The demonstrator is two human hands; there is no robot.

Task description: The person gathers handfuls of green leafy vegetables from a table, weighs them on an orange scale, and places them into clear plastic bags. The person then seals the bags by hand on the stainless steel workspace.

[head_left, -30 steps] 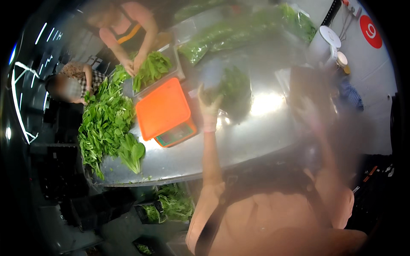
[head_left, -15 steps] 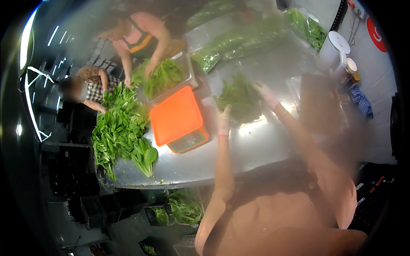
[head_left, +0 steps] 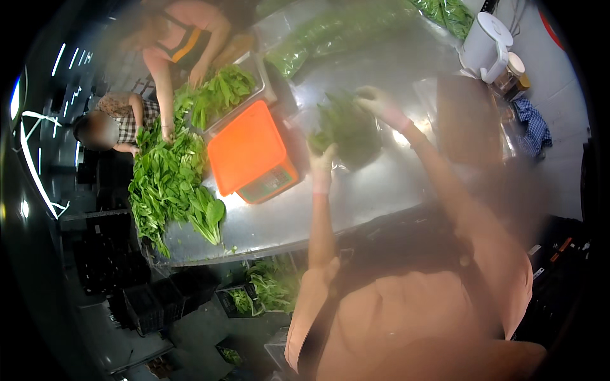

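Green bagged leafy vegetables (head_left: 346, 130) are best steadied evenly from both sides by left hand (head_left: 321, 164) and right hand (head_left: 380, 105); whether fingers are clenched cannot be told

From my end, the counter (head_left: 279, 232) under both hands reads as smooth bare metal, throwing hard glare just below the right hand (head_left: 381, 108). That one and the left hand (head_left: 322, 164) seem to wear thin, matt, pale gloves. Between them I make out a clear plastic bag (head_left: 359, 143), its film faintly glossy through the haze. Left of the left hand, the scale (head_left: 248, 146) has a smooth, satiny orange plastic top. Beyond both hands, a long bag (head_left: 346, 38) is crinkled, shiny film. Right of the right hand I see a matt brown sheet (head_left: 469, 120), paper or board, I can't tell; past it, a smooth plastic-looking white jug (head_left: 484, 46) and a rumpled checked cloth (head_left: 532, 127).
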